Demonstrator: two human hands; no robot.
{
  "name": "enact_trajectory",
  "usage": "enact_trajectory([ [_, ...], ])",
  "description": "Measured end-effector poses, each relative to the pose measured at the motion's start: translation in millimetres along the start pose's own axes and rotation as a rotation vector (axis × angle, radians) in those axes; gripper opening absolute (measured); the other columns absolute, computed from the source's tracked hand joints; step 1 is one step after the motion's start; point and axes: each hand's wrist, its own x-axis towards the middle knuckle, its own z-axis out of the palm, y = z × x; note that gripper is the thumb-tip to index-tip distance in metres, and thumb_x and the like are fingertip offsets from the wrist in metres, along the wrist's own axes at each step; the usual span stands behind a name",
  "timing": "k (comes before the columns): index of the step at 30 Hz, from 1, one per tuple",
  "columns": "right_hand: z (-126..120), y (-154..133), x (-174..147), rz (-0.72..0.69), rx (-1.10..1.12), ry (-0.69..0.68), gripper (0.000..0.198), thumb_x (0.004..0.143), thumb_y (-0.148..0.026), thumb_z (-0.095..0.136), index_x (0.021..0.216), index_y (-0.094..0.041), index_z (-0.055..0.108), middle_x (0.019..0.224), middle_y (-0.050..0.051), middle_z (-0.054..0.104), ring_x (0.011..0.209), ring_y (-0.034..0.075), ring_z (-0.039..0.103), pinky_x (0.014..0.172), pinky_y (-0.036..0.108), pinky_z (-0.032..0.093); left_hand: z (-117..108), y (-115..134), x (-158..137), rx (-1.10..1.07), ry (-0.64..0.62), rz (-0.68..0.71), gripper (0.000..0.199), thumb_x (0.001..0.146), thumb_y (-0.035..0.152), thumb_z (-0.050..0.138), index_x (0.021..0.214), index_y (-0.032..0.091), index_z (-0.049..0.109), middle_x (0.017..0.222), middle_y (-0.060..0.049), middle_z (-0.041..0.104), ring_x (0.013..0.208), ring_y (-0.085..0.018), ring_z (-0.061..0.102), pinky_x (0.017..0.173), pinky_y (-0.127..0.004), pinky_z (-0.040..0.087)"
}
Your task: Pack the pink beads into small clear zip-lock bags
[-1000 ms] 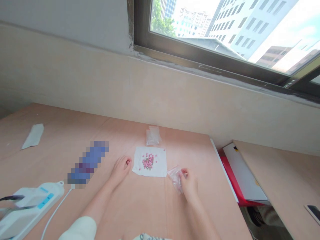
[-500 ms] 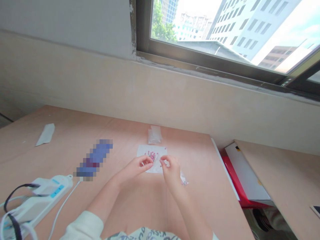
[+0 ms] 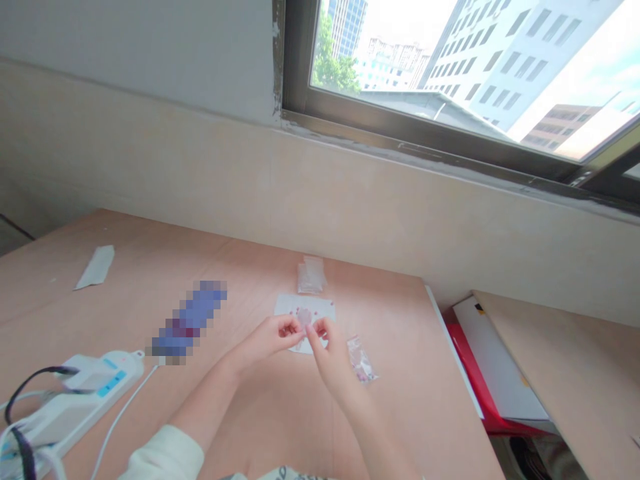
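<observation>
Over a white sheet of paper point(image 3: 325, 308), my left hand point(image 3: 275, 335) and my right hand point(image 3: 327, 343) meet at the fingertips. Both are closed in a pinch on a small, clear plastic bag point(image 3: 304, 315), held upright between them. Its details are too small to make out. Small pink beads point(image 3: 316, 313) lie scattered on the paper, and the bag and fingers partly hide them. Just right of my right hand, a clear bag with beads point(image 3: 362, 360) rests on the table. Behind the paper lie some clear plastic bags point(image 3: 311, 275).
On the wooden table point(image 3: 235, 267) lie a blurred-out phone point(image 3: 190, 320) and a white power strip point(image 3: 95, 393) with cables at the left. A white paper scrap point(image 3: 96, 267) sits farther back. Wall and window bound the back; a red-and-white box point(image 3: 500, 367) stands in the gap at right.
My hands have come together, with my right hand moving left until the fingertips meet. The clear bag now stands up between them. The view has shifted slightly, showing more of the bead bag.
</observation>
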Motion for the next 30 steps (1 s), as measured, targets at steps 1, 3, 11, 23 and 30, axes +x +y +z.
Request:
enact_trajectory([
  [1,2,0,1,0.020,0.040,-0.065,0.019,0.074,-0.034,0.042,0.064,-0.018,0.047,0.064,-0.001,0.049,0.063,0.012,0.044,0.060,0.023,0.033,0,1,0,0.001,-0.003,0.005,0.023,0.068,0.035,0.048,0.061,0.014,0.050,0.058,0.002,0.048,0.057,-0.010,0.044,0.054,-0.021,0.035],
  [3,4,2,3,0.054,0.119,-0.152,0.021,0.074,-0.034,0.043,0.062,-0.018,0.047,0.060,-0.002,0.047,0.060,0.011,0.043,0.055,0.022,0.032,0,3,-2,0.001,-0.011,0.009,0.023,0.068,0.035,0.048,0.061,0.014,0.051,0.058,0.002,0.048,0.058,-0.010,0.045,0.054,-0.021,0.035],
  [11,9,9,8,0.124,0.311,-0.243,0.022,0.072,-0.032,0.044,0.057,-0.016,0.047,0.055,-0.002,0.048,0.056,0.010,0.045,0.054,0.021,0.034,-3,4,-7,-0.130,-0.064,-0.035,0.024,0.071,0.032,0.044,0.053,0.016,0.043,0.052,0.006,0.038,0.050,-0.007,0.036,0.047,-0.019,0.029],
  [23,3,4,11,0.226,0.038,-0.023,0.016,0.062,-0.019,0.041,0.047,-0.018,0.035,0.044,-0.005,0.033,0.046,0.008,0.034,0.045,0.020,0.024,-3,-9,10,-0.023,0.203,0.002,0.017,0.067,0.026,0.040,0.054,0.017,0.036,0.049,0.007,0.030,0.047,-0.007,0.031,0.044,-0.019,0.025],
  [30,17,7,19,0.238,0.026,-0.084,0.006,0.062,-0.023,0.044,0.058,-0.018,0.042,0.051,-0.004,0.044,0.047,0.009,0.039,0.045,0.021,0.027,2,-5,9,0.137,0.179,0.075,0.013,0.066,0.019,0.040,0.053,0.016,0.039,0.051,0.006,0.031,0.050,-0.007,0.031,0.046,-0.019,0.025],
])
